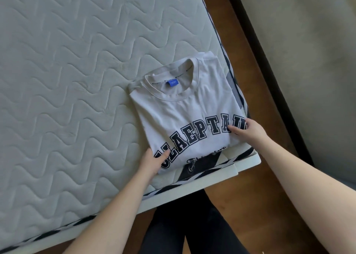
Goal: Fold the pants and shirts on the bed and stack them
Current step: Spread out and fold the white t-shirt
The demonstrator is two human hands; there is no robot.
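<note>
A single head-worn wide-angle view looks steeply down from above the near right corner of the mattress [67, 80], close enough that both forearms enter from the near edge. The wooden floor [250, 80] runs along the right, and the horizon is tilted.

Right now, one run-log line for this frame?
phase: placing folded shirt | left hand: grips shirt lower left edge | right hand: grips right edge | shirt: folded, print up, at mattress corner
</note>
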